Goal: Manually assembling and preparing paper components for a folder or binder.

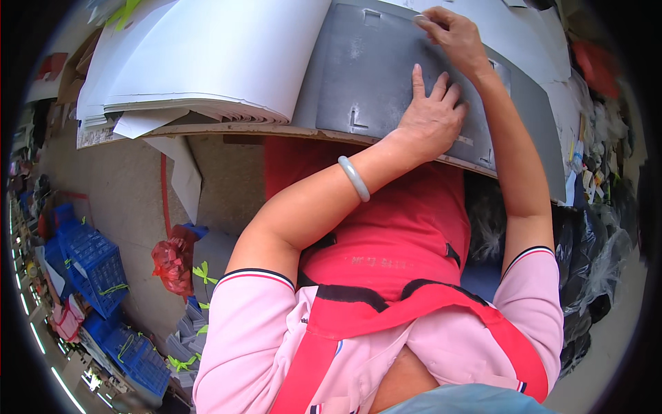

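Observation:
A dark grey flat board (372, 76), with small L-shaped marks near its corners and whitish scuffs, lies on the worktable. My left hand (431, 121) rests on it, palm down with the fingers spread. A pale bangle (354, 179) circles my left wrist. Farther off, over the board's far part, my right hand (455, 41) is closed in a pinch, thumb and fingertips together. Whatever may be between those fingertips is too small to make out. Left of the board, a thick stack of large white sheets (221, 62) curls up along its right side.
More white sheets (524, 34) lie beyond the board. Blue plastic crates (93, 259) stand on the floor at the left, near a red plastic bag (174, 265). Dark and clear plastic bags (593, 255) crowd the right side. The table edge (276, 129) runs close before me.

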Action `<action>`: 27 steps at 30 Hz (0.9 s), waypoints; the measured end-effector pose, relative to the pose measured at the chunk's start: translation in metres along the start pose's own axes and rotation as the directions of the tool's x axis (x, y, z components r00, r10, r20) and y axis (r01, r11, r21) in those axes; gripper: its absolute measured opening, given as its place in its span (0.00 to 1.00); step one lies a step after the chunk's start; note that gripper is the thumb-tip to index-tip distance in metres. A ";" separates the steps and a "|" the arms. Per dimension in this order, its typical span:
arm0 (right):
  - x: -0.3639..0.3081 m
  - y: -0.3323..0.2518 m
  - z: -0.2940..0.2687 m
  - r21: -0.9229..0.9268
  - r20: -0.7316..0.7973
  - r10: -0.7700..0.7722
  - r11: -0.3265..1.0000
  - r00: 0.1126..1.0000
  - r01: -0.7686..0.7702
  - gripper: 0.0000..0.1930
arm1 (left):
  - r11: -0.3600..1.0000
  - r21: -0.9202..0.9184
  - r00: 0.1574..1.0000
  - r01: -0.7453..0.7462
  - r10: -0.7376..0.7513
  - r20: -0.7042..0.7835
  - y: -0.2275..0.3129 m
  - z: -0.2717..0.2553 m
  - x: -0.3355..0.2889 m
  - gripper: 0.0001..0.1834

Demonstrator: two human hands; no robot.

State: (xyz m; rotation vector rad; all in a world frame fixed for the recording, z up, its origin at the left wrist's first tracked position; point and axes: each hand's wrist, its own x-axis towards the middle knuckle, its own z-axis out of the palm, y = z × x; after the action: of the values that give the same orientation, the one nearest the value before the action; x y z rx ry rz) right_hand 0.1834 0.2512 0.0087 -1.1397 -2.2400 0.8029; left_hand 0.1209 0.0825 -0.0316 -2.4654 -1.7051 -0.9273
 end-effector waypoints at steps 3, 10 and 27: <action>0.022 -0.034 0.032 -0.135 0.014 -0.120 0.983 0.993 0.120 0.10 | 0.999 -0.007 0.999 -0.033 0.033 0.022 -0.001 0.000 0.000 0.20; 0.047 -0.054 0.056 -0.304 0.068 -0.285 0.907 0.956 0.292 0.10 | 0.999 -0.017 0.999 -0.044 0.044 -0.008 0.000 0.000 -0.001 0.20; 0.051 -0.076 0.057 -0.038 0.156 0.287 0.958 0.945 -0.285 0.05 | 0.997 -0.066 0.997 -0.049 0.044 -0.067 -0.002 0.003 -0.002 0.21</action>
State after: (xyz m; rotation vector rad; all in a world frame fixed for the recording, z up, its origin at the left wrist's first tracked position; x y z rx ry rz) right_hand 0.0785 0.2422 0.0295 -1.4784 -2.2391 1.0271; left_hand 0.1200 0.0823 -0.0357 -2.4746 -1.6156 -1.0658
